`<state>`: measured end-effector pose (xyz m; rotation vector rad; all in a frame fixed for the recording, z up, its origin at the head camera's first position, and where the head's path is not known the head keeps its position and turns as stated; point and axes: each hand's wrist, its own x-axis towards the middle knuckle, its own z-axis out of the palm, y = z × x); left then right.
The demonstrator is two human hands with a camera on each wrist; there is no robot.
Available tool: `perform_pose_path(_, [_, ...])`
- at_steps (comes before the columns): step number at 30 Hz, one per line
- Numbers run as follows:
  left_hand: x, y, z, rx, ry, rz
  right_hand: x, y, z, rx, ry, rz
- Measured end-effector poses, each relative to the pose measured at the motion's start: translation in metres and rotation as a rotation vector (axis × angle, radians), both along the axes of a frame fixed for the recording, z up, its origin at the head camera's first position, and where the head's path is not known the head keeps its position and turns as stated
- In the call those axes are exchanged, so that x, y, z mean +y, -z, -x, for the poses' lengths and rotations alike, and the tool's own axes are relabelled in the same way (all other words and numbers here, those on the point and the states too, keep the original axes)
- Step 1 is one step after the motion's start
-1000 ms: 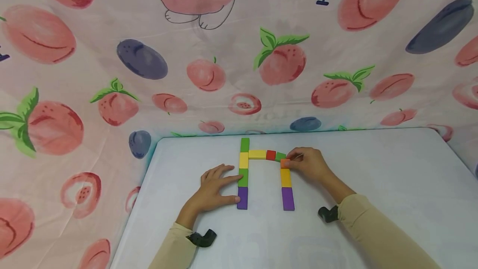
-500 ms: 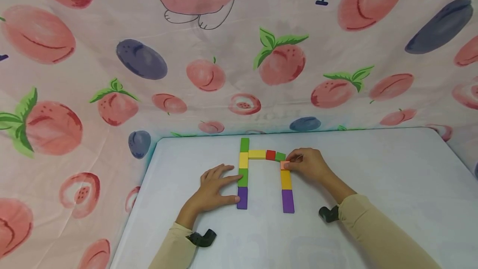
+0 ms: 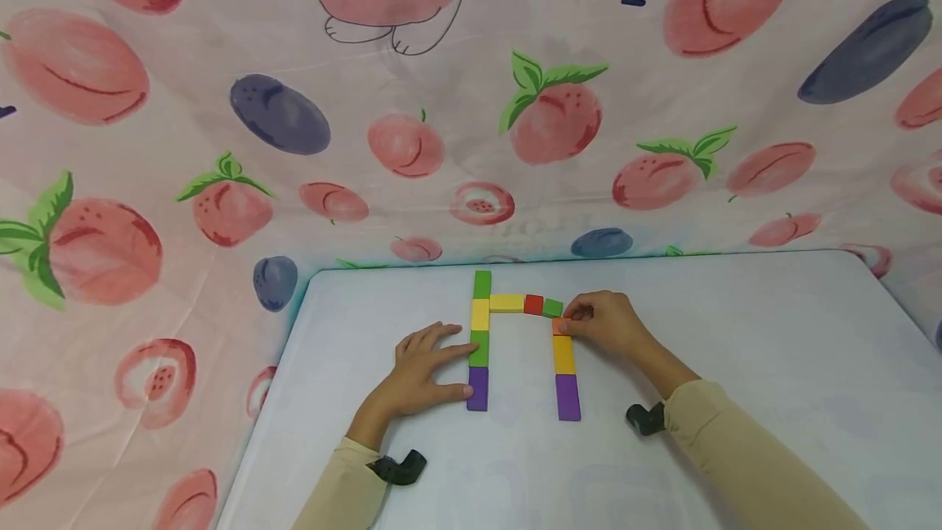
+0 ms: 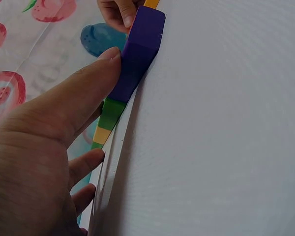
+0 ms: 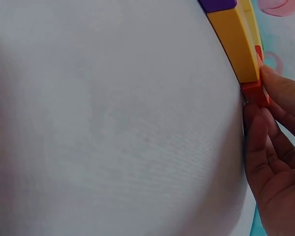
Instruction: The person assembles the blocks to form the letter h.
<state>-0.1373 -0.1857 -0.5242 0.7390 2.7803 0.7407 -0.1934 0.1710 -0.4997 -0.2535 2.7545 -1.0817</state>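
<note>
Colored blocks lie end to end on a white table. The left column runs from a green block (image 3: pixel 482 285) through a yellow block (image 3: pixel 480 315) and another green block (image 3: pixel 479 348) to a purple block (image 3: pixel 477 388). My left hand (image 3: pixel 419 375) has its fingers spread, index fingertip at the lower green block and thumb against the purple one. My right hand (image 3: pixel 607 321) pinches a small orange block (image 3: pixel 559 326), with the thumb on its top. Below that block lie a yellow-orange block (image 3: pixel 563 355) and a second purple block (image 3: pixel 568 397).
A yellow bar (image 3: pixel 507 303), a red block (image 3: pixel 534 304) and a tilted small green block (image 3: pixel 553 308) bridge rightward from the left column. The white table (image 3: pixel 736 325) meets a fruit-printed cloth (image 3: pixel 441 105) at its back edge.
The right column of orange, yellow-orange and purple blocks has slid slightly toward the body under my right hand, away from the small green block. My left hand keeps its place.
</note>
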Motion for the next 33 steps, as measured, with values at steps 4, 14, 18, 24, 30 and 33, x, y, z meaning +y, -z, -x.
perform_pose_path(4, [0.0,0.0,0.001,0.004,0.005,0.001,0.0,-0.001,-0.001,0.005,0.004,-0.011])
perform_pose_path(14, [0.0,-0.003,-0.001,0.025,0.01,-0.03,0.009,-0.005,-0.018,0.064,-0.137,-0.082])
perform_pose_path(18, [-0.001,-0.004,-0.003,0.038,0.01,-0.044,0.005,-0.002,-0.026,0.08,-0.149,-0.102])
perform_pose_path(24, [-0.001,-0.002,-0.002,0.016,0.009,-0.029,0.002,0.002,-0.031,0.096,-0.115,-0.13])
perform_pose_path(30, [-0.001,-0.002,-0.003,0.025,0.011,-0.037,0.004,0.003,-0.031,0.106,-0.112,-0.137])
perform_pose_path(33, [0.0,-0.002,-0.004,0.033,0.01,-0.045,0.005,0.003,-0.03,0.106,-0.114,-0.139])
